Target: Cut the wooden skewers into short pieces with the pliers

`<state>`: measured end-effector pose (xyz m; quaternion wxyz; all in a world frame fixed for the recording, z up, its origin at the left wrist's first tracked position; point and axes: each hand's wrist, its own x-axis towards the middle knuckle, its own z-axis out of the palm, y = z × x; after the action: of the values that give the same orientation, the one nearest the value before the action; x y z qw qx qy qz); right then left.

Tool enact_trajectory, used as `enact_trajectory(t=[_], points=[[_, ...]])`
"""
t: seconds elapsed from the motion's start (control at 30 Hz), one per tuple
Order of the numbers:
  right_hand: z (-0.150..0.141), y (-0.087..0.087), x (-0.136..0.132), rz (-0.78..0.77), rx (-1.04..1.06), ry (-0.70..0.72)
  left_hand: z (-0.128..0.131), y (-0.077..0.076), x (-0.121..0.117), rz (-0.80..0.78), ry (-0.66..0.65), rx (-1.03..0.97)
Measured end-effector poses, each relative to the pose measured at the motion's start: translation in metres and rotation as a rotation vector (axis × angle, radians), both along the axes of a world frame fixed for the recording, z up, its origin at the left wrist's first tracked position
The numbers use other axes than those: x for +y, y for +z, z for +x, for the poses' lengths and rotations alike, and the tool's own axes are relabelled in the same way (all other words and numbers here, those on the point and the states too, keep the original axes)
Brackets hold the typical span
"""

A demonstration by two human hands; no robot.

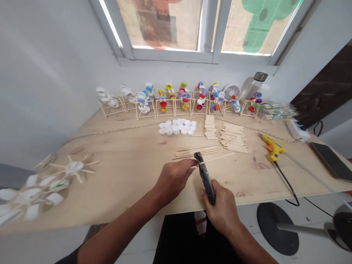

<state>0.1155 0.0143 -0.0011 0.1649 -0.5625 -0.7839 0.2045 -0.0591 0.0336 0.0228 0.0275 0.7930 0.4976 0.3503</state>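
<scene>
Fingers pinched together, my left hand (176, 178) grips a thin wooden stick near the middle of the table's front. The free length of that stick (222, 157) passes by the jaws of dark pliers (205, 178) and sticks out to the right. My right hand (222, 207) is wrapped round the handles of the pliers, whose head points away from me. Just beyond the jaws lies a loose bundle of long thin sticks (196, 151). Behind it are white bottle caps (180, 126) and two piles of short sticks, one narrow (209, 128) and one wider (233, 138).
Stick frames with coloured-cap wheels (184, 101) line the back. At right are a yellow glue gun (272, 148) with its cord, a phone (331, 161), a power strip (298, 131) and bagged sticks (277, 111). Spoked wheels (74, 168) lie at left.
</scene>
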Motion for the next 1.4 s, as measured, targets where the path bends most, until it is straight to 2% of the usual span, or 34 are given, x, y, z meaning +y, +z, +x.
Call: enact_trajectory(t=[0.17, 0.23, 0.33, 0.43, 0.63, 0.8, 0.9, 1.0, 1.1, 1.17, 1.3, 1.4], points=[[0.001, 0.003, -0.002, 0.001, 0.018, -0.013, 0.009, -0.013, -0.005, 0.183, 0.179, 0.170], [0.003, 0.004, -0.004, -0.001, 0.035, -0.005, 0.011, -0.014, -0.009, 0.195, 0.182, 0.171], [0.007, 0.005, -0.008, -0.013, 0.054, 0.019, 0.011, -0.009, -0.015, 0.153, 0.109, 0.115], [0.012, 0.006, -0.012, -0.010, 0.059, 0.039, 0.010, 0.003, -0.021, 0.019, 0.032, 0.021], [0.016, 0.010, -0.017, 0.030, 0.025, 0.058, 0.010, 0.028, -0.023, -0.355, -0.094, -0.209], [0.017, 0.009, -0.016, 0.051, 0.049, 0.072, 0.004, 0.037, -0.017, -0.583, -0.228, -0.362], [0.017, 0.003, -0.014, 0.076, 0.054, 0.072, 0.002, 0.039, -0.013, -0.630, -0.258, -0.364], [0.015, -0.002, -0.011, 0.091, 0.043, 0.069, 0.001, 0.039, -0.010, -0.571, -0.227, -0.285], [0.012, -0.006, -0.007, 0.087, 0.024, 0.053, 0.003, 0.031, -0.010, -0.427, -0.148, -0.158], [0.010, -0.007, -0.004, 0.094, 0.015, 0.041, 0.005, 0.020, -0.011, -0.273, -0.063, -0.054], [0.008, -0.006, -0.002, 0.088, 0.009, 0.031, 0.008, -0.005, -0.013, 0.151, 0.131, 0.175], [0.009, -0.003, -0.003, 0.068, 0.012, 0.030, 0.009, -0.014, -0.012, 0.309, 0.180, 0.272]])
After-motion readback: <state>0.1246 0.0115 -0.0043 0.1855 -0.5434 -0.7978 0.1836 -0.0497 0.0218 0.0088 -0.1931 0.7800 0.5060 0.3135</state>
